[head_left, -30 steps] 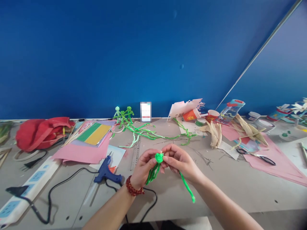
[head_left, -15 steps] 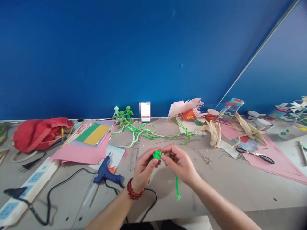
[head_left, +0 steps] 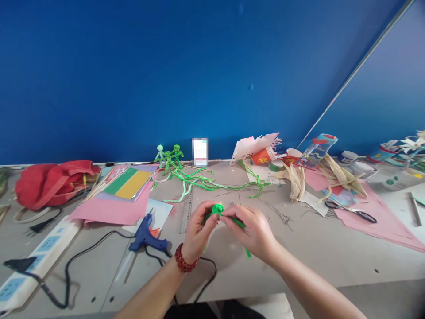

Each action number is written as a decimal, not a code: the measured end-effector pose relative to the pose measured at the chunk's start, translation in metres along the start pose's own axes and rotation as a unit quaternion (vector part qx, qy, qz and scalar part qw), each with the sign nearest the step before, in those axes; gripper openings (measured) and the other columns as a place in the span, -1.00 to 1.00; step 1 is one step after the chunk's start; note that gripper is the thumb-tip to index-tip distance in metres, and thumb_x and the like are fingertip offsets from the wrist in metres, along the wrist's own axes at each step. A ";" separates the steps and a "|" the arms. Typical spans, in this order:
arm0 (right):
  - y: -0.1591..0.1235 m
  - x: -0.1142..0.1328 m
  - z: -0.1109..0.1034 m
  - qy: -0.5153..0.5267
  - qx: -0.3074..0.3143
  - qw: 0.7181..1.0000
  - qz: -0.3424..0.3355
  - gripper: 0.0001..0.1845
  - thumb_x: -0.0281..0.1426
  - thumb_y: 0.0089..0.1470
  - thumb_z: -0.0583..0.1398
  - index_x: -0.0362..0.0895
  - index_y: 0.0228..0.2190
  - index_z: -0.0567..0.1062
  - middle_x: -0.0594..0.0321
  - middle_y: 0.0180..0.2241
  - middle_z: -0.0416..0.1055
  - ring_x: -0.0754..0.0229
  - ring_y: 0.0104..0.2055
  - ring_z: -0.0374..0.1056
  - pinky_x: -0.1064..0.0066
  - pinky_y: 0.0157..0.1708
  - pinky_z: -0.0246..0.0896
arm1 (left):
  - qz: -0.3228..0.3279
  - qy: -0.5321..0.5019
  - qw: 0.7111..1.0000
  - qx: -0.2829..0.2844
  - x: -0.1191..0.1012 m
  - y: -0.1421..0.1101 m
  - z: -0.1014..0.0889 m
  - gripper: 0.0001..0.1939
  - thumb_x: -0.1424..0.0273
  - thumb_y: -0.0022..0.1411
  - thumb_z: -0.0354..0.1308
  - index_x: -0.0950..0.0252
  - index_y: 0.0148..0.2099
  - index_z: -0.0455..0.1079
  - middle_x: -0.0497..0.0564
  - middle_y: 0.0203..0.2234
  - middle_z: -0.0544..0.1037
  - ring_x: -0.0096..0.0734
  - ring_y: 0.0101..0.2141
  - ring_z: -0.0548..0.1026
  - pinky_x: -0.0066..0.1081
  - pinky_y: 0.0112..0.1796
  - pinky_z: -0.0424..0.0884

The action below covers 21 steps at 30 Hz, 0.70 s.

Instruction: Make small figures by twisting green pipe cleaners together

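Above the table's middle, my left hand (head_left: 198, 230) pinches a small bright green ball of wound cord (head_left: 218, 208) between thumb and fingers. My right hand (head_left: 255, 227) is closed right beside it, thumb and fingertips pinching a green cord strand (head_left: 238, 223) at the ball's side. A loose green end hangs below the right hand. Whether the strand is a continuation of the ball is hidden by my fingers. Behind my hands stand several little green cord figures (head_left: 168, 160), with long green strands (head_left: 212, 185) trailing to the right.
On the left lie a blue glue gun (head_left: 146, 237), a white power strip (head_left: 44, 257), pink paper (head_left: 109, 212) and a red bag (head_left: 53, 181). A ruler (head_left: 186, 215) lies behind my left hand. Scissors (head_left: 352, 212), dried husks (head_left: 295, 182) and a paper cup (head_left: 264, 156) are at right.
My right hand has turned over and closed in on the ball, its fingers now pointing left. The hanging green end has risen and shows less. My left hand still holds the ball.
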State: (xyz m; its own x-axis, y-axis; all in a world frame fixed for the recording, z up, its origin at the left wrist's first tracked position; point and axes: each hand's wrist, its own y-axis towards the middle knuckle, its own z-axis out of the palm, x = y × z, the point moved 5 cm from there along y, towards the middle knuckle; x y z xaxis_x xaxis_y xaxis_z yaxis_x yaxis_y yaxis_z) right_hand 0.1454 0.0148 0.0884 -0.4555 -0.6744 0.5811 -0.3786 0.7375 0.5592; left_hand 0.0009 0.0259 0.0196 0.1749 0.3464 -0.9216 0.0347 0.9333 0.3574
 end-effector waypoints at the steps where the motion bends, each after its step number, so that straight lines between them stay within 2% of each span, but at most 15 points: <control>1: 0.000 0.000 -0.001 0.005 0.001 1.000 0.008 -0.80 -0.35 0.28 0.10 -0.11 -0.37 0.47 0.28 -0.51 0.50 0.30 -0.54 0.32 0.52 -0.49 0.13 | 0.013 0.023 1.000 0.003 -0.001 -0.001 -0.001 -0.78 0.32 0.29 0.18 0.25 -0.04 0.47 0.06 -0.26 0.57 -0.44 -0.38 0.46 -0.45 -0.34 0.43; 4: 0.001 0.001 -0.002 0.004 0.018 1.000 0.017 -0.79 -0.34 0.28 0.10 -0.10 -0.36 0.47 0.28 -0.51 0.49 0.30 -0.53 0.32 0.51 -0.48 0.13 | 0.067 0.101 0.993 0.004 -0.006 -0.002 -0.004 -0.73 0.38 0.29 0.16 0.25 0.04 0.45 0.13 -0.14 0.58 -0.30 -0.21 0.53 -0.37 -0.19 0.47; 6: 0.001 0.002 -0.002 0.001 0.031 0.999 0.009 -0.79 -0.34 0.28 0.10 -0.10 -0.36 0.47 0.28 -0.51 0.48 0.30 -0.53 0.29 0.50 -0.49 0.10 | 0.117 0.149 0.982 0.006 -0.012 -0.003 -0.005 -0.66 0.44 0.29 0.15 0.23 0.11 0.42 0.14 -0.10 0.58 -0.29 -0.17 0.53 -0.35 -0.15 0.47; 10: -0.003 -0.001 -0.003 0.031 0.032 0.999 0.026 -0.81 -0.36 0.26 0.11 -0.10 -0.37 0.46 0.31 -0.53 0.44 0.31 -0.55 0.26 0.51 -0.51 0.09 | 0.214 0.198 0.957 0.021 -0.024 -0.006 -0.002 -0.62 0.53 0.25 0.15 0.18 0.10 0.42 0.08 -0.23 0.61 -0.35 -0.26 0.54 -0.39 -0.22 0.47; 14: -0.009 -0.006 -0.005 0.058 0.020 0.997 0.043 -0.83 -0.33 0.23 0.14 -0.10 -0.37 0.47 0.30 -0.53 0.43 0.31 -0.55 0.25 0.51 -0.54 0.10 | 0.221 0.201 0.954 0.013 -0.025 -0.008 -0.001 -0.64 0.53 0.22 0.18 0.19 0.06 0.43 0.08 -0.26 0.61 -0.37 -0.32 0.55 -0.42 -0.30 0.48; 21: -0.011 -0.008 -0.009 0.089 0.010 0.995 0.054 -0.83 -0.40 0.26 0.10 -0.11 -0.32 0.49 0.31 -0.53 0.42 0.31 -0.52 0.31 0.51 -0.49 0.18 | 0.277 0.243 0.929 0.036 -0.028 -0.014 0.002 -0.60 0.53 0.20 0.17 0.21 0.09 0.35 0.10 -0.28 0.59 -0.33 -0.31 0.55 -0.35 -0.27 0.48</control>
State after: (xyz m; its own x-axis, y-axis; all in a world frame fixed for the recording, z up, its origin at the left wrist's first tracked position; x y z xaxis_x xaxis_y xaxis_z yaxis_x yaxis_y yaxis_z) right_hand 0.1608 0.0121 0.0829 -0.3453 -0.5857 0.7333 -0.3514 0.8052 0.4777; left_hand -0.0023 0.0029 0.0403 -0.2788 0.7895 -0.5467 0.1397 0.5966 0.7903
